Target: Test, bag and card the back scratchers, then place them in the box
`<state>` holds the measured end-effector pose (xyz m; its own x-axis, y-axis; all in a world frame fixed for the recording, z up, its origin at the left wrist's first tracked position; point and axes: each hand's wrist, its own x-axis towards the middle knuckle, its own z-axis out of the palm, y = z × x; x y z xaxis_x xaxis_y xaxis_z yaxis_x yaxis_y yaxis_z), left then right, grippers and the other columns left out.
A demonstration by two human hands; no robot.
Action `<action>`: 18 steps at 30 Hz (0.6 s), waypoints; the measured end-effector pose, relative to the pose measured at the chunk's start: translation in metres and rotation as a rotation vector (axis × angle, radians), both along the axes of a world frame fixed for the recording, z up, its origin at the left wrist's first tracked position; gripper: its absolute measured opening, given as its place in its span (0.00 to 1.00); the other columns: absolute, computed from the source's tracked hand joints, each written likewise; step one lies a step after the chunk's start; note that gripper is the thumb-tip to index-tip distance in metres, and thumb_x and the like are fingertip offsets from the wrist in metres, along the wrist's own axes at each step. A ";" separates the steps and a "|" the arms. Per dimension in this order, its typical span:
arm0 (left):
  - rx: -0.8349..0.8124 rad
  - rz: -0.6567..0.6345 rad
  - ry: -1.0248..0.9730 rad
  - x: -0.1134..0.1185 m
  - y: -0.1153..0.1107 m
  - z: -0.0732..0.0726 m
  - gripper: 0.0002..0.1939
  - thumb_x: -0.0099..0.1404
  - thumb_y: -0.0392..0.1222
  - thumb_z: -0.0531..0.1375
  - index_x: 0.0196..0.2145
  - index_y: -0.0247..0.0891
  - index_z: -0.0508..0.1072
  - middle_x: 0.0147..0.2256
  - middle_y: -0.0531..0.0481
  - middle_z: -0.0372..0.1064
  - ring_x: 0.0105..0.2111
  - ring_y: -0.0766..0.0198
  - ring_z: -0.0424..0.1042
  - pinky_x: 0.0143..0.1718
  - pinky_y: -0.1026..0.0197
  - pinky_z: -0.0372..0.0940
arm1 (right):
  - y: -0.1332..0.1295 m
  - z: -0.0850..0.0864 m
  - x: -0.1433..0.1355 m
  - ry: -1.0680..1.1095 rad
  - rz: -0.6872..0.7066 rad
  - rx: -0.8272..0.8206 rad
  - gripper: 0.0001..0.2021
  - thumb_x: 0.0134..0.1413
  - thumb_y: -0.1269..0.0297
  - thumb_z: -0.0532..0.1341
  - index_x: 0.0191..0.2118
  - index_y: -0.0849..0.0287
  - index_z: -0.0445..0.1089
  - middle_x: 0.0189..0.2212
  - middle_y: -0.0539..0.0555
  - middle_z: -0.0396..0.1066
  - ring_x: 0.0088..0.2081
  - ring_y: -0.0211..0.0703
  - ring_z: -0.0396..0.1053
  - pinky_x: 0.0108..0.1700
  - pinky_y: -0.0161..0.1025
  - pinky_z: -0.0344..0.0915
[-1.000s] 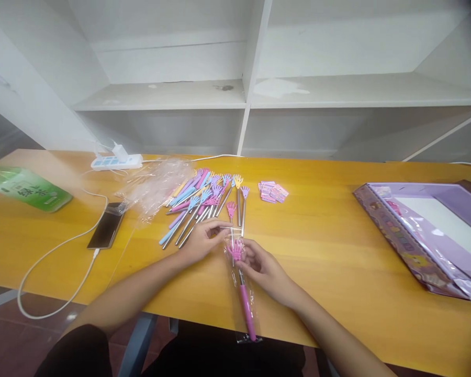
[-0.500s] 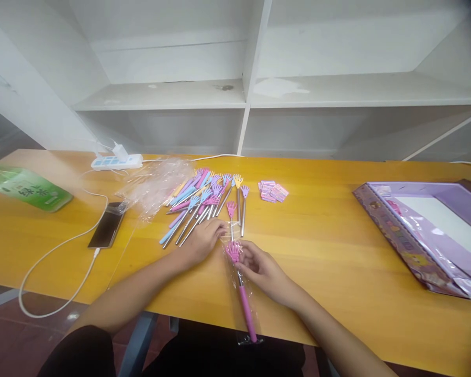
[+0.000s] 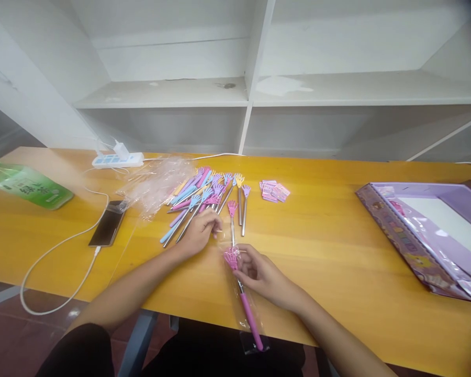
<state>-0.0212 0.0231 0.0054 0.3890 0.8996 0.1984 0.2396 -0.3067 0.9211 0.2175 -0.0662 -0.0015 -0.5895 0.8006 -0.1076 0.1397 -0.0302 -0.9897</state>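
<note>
My right hand pinches a pink back scratcher inside a clear plastic bag, just below its hand-shaped head. The handle end reaches past the table's front edge. My left hand is closed, fingers curled, left of the bag's top; what its fingertips hold, if anything, I cannot make out. Another pink back scratcher lies loose just beyond the bagged one. Behind my left hand is a pile of back scratchers in blue, purple, pink and yellow, partly covered by that hand.
Clear plastic bags lie left of the pile, small pink cards to its right. A purple box stands at right. Leftward are a phone on a white cable, a power strip and a green bottle. White shelves rise behind.
My left hand has drawn slightly away to the left from the bag's top. My right hand has shifted a little toward me with the bagged back scratcher.
</note>
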 end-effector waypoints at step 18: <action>-0.088 0.144 -0.217 0.018 -0.019 -0.010 0.16 0.71 0.38 0.59 0.28 0.40 0.83 0.49 0.44 0.76 0.51 0.55 0.75 0.57 0.50 0.66 | 0.000 0.006 -0.003 0.007 -0.075 0.133 0.19 0.72 0.54 0.60 0.63 0.51 0.59 0.33 0.47 0.66 0.31 0.38 0.64 0.35 0.38 0.65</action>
<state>-0.0036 0.0046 -0.0044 0.2132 0.9600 0.1814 0.0690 -0.2000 0.9774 0.2148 -0.0661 0.0050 -0.5276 0.8495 0.0064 0.1346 0.0911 -0.9867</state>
